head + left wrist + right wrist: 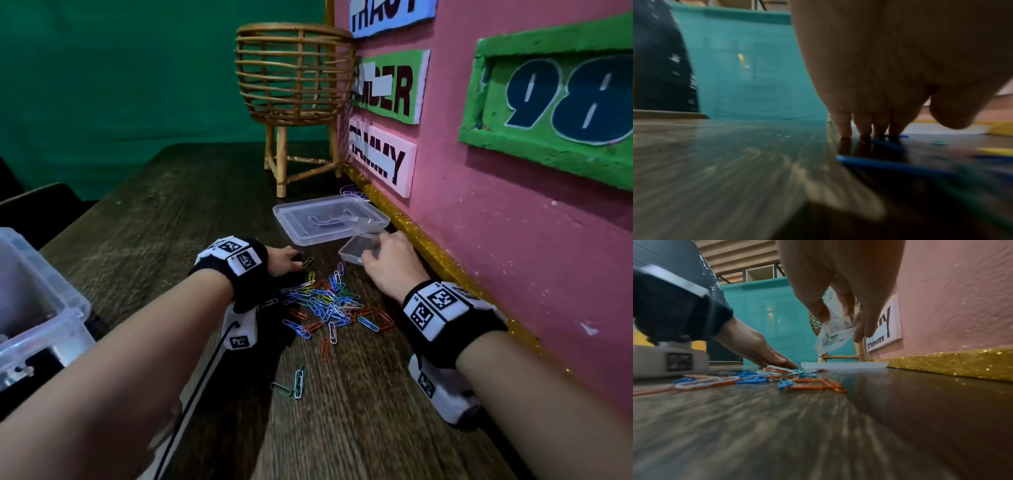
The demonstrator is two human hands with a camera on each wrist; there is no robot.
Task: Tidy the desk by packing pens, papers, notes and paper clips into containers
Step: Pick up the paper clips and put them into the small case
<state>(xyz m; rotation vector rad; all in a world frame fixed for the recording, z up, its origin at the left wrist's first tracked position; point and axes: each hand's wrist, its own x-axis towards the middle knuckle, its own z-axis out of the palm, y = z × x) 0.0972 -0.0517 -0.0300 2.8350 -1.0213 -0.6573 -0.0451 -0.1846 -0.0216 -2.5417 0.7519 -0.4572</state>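
Several coloured paper clips (329, 305) lie in a loose pile on the dark wooden desk (171, 212); the right wrist view shows the paper clips (760, 379) low across the wood. My left hand (286, 260) reaches past the pile, its straight fingertips (865, 131) pressing down on the desk beside a blue clip (890, 164). My right hand (387, 260) holds a small clear plastic box (358, 251) tilted above the desk; the box (833, 334) is pinched between thumb and fingers.
A clear flat lid (330, 219) lies beyond the hands. A rattan basket on legs (294, 75) stands at the back. A pink board (513, 205) with a gold glitter strip (953, 365) walls the right side. A large clear bin (37, 301) sits left.
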